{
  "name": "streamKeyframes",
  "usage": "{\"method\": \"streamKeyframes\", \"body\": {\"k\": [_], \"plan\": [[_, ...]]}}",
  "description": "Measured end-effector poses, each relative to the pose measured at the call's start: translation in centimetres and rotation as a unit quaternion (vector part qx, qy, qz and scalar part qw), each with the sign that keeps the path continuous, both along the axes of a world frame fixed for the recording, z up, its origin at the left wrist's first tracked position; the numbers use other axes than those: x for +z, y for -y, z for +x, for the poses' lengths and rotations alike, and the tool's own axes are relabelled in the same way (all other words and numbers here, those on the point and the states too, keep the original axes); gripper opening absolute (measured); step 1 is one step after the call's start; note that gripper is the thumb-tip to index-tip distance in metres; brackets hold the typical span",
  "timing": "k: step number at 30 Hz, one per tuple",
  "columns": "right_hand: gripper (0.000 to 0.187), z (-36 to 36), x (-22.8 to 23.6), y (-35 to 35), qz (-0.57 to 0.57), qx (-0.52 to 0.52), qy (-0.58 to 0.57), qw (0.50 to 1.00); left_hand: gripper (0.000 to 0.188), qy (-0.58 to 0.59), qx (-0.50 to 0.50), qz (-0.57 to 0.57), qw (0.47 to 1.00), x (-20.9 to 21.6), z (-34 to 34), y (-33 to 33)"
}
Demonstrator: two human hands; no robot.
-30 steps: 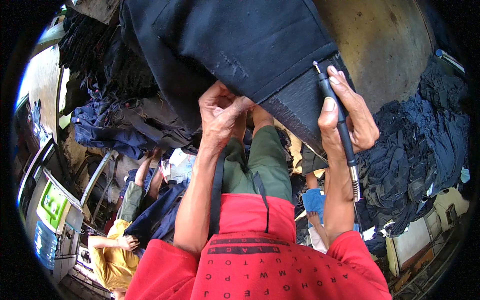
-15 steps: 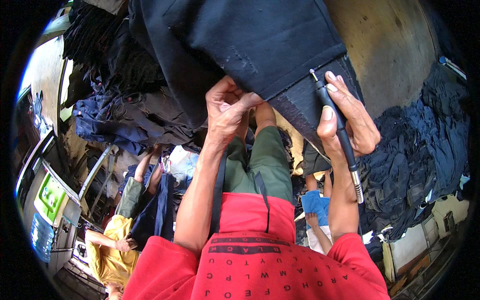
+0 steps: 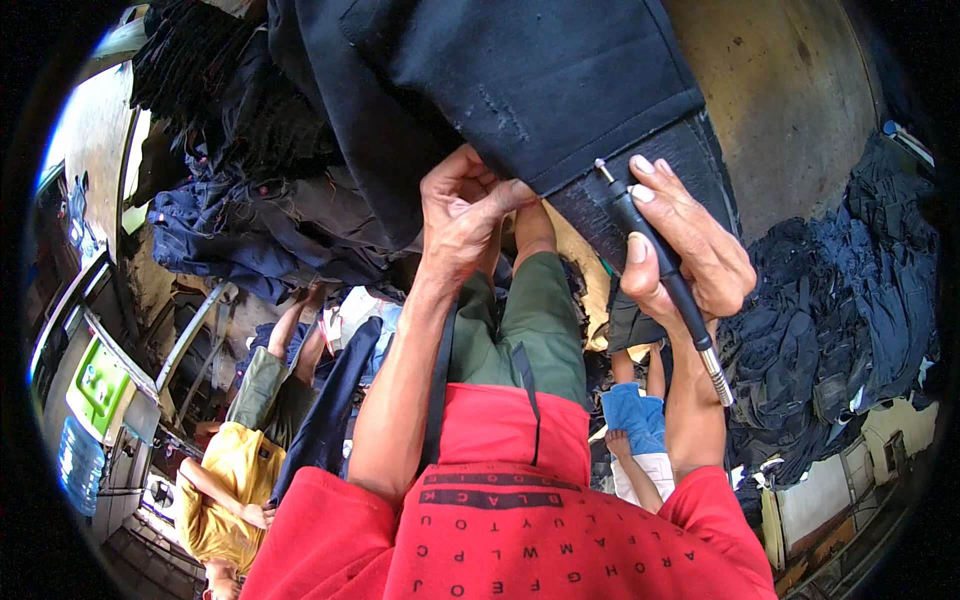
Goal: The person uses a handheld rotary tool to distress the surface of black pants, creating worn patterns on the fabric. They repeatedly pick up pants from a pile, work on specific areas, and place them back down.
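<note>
A dark navy garment (image 3: 560, 90) lies spread in front of me, with pale scuffed patches and a stitched hem line. At the hem's near left edge, my left hand (image 3: 465, 208) pinches the cloth between thumb and fingers. My right hand (image 3: 690, 235) grips a slim black pen-shaped rotary tool (image 3: 660, 250) with a ribbed metal rear end. Its small metal tip sits at the hem seam, above a worn, greyish strip of the cloth; I cannot tell whether it touches.
A wooden board (image 3: 780, 110) lies under the garment. Heaps of dark clothes (image 3: 800, 330) are at the right, with more dark garments (image 3: 240, 235) at the left. A person in yellow (image 3: 235, 480) handles dark cloth at lower left. Another person in blue shorts (image 3: 632, 410) is behind my right arm.
The rotary tool's tip has moved left and slightly nearer along the hem seam. The garment and my left hand have shifted slightly right. At lower left, the other person's dark cloth has moved.
</note>
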State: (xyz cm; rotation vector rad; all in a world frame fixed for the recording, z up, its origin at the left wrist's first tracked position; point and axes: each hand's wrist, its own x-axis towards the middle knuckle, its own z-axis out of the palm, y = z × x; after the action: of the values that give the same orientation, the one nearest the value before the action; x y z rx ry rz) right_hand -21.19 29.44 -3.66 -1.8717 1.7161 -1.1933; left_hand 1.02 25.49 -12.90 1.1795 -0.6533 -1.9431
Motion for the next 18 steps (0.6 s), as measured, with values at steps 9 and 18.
{"method": "streamKeyframes", "body": {"k": [9,18], "plan": [[0.028,-0.5,0.1,-0.3,0.013,-0.067,-0.029,0.997,0.027,-0.008,-0.011,-0.004,1.0,0.1,0.3,0.0],[0.027,0.9,0.5,-0.4,0.003,0.012,-0.014,1.0,0.024,-0.011,-0.024,-0.007,1.0,0.9,0.2,0.5]]}}
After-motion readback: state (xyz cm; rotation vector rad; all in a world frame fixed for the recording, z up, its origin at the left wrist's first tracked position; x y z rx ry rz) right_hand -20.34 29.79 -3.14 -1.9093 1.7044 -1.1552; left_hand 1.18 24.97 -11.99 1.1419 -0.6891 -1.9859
